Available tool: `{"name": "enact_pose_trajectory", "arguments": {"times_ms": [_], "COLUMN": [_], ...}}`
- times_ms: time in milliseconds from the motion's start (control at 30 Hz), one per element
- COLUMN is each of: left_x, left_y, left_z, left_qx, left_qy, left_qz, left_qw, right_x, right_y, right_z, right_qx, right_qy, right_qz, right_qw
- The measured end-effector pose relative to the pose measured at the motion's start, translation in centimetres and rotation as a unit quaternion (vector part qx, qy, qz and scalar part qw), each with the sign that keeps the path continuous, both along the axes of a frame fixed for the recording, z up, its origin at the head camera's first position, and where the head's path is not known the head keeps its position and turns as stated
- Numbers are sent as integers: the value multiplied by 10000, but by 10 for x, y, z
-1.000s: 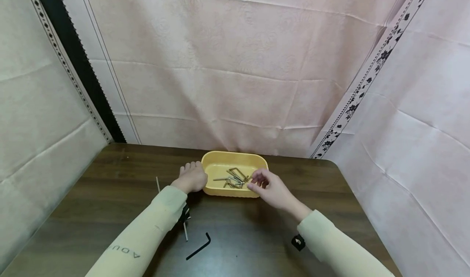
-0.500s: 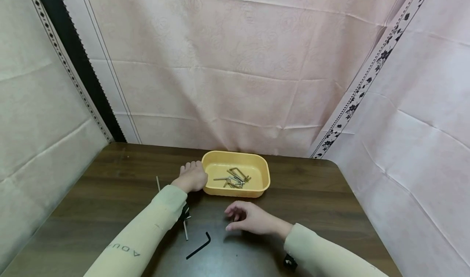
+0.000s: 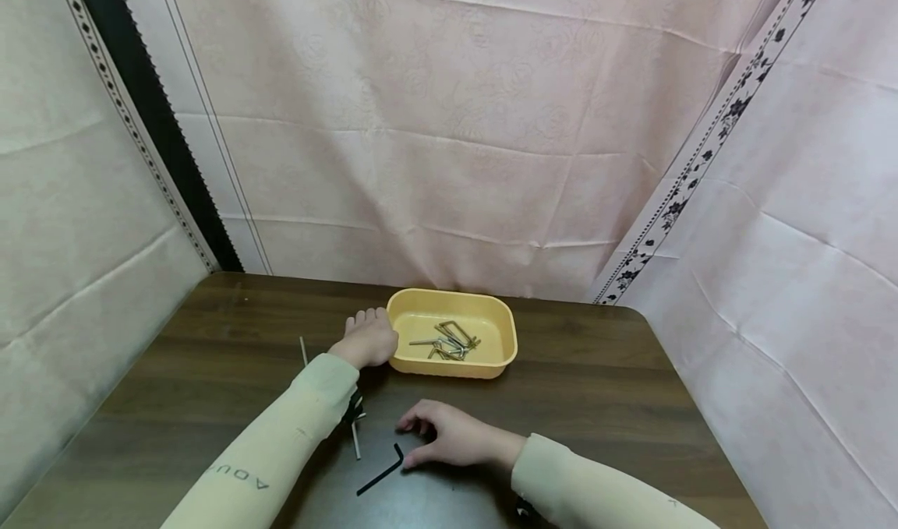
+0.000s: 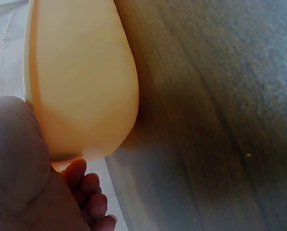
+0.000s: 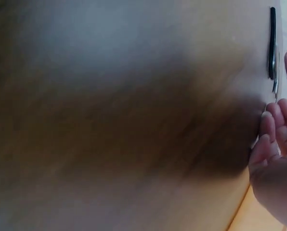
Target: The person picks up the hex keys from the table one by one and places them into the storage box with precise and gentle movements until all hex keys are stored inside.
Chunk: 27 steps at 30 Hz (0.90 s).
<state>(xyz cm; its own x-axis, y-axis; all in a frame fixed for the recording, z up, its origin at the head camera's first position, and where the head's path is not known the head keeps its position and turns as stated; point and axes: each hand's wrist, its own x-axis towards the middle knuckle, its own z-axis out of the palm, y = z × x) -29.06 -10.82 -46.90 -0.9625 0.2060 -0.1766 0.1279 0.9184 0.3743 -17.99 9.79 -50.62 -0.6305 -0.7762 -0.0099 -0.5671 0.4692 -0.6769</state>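
A yellow plastic tray sits mid-table with several silver hex keys inside. My left hand holds its left end, and the left wrist view shows curled fingers against the tray wall. My right hand hovers low over the table with fingers loosely curved, thumb tip just beside the bend of a black hex key. In the right wrist view the black key lies apart from the fingers; nothing is held.
A silver hex key lies partly under my left sleeve and a thin silver one lies left of the left hand. The dark wooden table is walled by pink cloth on three sides.
My right hand left the tray and swung down and left across the table to the black hex key. The left hand and tray stayed put.
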Motion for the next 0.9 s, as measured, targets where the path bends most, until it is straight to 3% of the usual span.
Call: {"name": "enact_pose_trajectory", "arguments": {"times_ms": [300, 633, 900], "left_x": [-3, 0, -1], "left_y": [-1, 0, 0], "left_z": [-5, -2, -3], "left_qx": [30, 50, 58], "left_qy": [24, 26, 47], "left_qz": [51, -11, -4], "left_qw": [10000, 10000, 10000], "right_x": [2, 7, 9], "right_y": [-20, -24, -14], "right_z": [-2, -1, 2], "right_qx": [304, 625, 701], "right_qy": [239, 920, 892], "right_qz": [289, 637, 707], "right_qw": [9988, 9918, 9910]}}
